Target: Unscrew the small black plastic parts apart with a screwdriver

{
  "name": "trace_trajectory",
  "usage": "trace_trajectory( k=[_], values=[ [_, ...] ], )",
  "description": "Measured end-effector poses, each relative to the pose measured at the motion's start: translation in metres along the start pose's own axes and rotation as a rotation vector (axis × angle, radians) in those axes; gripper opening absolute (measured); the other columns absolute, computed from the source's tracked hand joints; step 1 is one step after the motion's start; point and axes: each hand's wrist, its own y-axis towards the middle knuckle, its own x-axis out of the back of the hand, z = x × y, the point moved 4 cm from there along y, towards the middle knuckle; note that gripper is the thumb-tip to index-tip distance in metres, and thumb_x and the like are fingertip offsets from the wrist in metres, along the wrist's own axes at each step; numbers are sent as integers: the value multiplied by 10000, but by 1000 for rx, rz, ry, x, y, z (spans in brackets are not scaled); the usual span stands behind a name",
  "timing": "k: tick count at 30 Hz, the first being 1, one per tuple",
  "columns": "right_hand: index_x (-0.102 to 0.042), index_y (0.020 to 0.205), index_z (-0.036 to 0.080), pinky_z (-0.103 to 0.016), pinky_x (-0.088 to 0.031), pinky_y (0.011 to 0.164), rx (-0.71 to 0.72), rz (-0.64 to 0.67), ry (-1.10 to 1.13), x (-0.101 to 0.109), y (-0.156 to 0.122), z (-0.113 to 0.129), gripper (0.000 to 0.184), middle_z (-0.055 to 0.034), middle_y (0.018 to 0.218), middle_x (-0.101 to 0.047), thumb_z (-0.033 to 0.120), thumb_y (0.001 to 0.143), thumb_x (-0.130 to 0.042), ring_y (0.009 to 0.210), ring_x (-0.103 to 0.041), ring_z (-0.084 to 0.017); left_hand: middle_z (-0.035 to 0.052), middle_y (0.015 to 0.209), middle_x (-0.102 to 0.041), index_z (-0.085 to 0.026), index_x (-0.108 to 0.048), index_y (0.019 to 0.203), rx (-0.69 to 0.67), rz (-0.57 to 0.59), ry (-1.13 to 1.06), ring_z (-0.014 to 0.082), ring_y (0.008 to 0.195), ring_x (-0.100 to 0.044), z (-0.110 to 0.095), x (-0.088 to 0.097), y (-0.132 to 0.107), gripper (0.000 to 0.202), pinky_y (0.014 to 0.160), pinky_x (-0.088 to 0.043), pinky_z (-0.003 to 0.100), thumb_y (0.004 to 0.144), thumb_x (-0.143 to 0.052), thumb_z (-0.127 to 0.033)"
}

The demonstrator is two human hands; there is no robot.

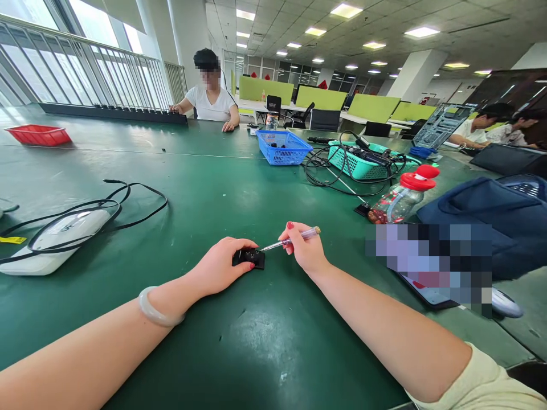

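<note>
My left hand [217, 266] rests on the green table and pinches a small black block-like part [258, 261] between thumb and fingers. The part lies flat; its exact kind cannot be made out. In my right hand [306, 250] is a slim screwdriver [310, 232] with a clear, purplish handle and a gold-coloured end. Its thin metal shaft points left and down, and the tip meets or nearly meets the right side of the black part. My left fingers hide some of the part's far and left sides.
A white device [64, 239] with a looped black cable lies left. Ahead stand a blue basket [284, 149] and a teal basket [354, 162] with cables. A red-lidded bottle [399, 196], a navy bag [487, 222] and a mouse [506, 303] are right. A person [209, 102] sits opposite.
</note>
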Motion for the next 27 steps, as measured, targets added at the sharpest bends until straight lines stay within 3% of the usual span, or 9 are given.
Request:
trace_trajectory(
  k=[5,14,27],
  values=[
    [-642,564,209,-249,-372,401,47,-36,18,3,-1,1,553,12,486,-522,717,773,-581,402,-456,-93,26,1142,-679,-298,-650,1160,5,2,5,257,1088,-583,-1,0,0,379,993,-506,424,808,-574,-416],
    [-624,550,200,-239,-356,361,-23,-107,128,7,5,-9,555,18,443,-505,724,735,-624,362,-441,-86,13,1141,-683,-313,-646,1160,8,3,19,252,1083,-587,-1,0,0,360,973,-504,413,814,-590,-399],
    [-642,575,181,-209,-365,384,-52,-14,54,3,0,-2,541,23,457,-518,696,741,-644,386,-453,-69,6,1132,-689,-307,-648,1153,-8,3,12,249,1067,-592,-2,-1,1,363,985,-496,417,816,-584,-426]
  ],
)
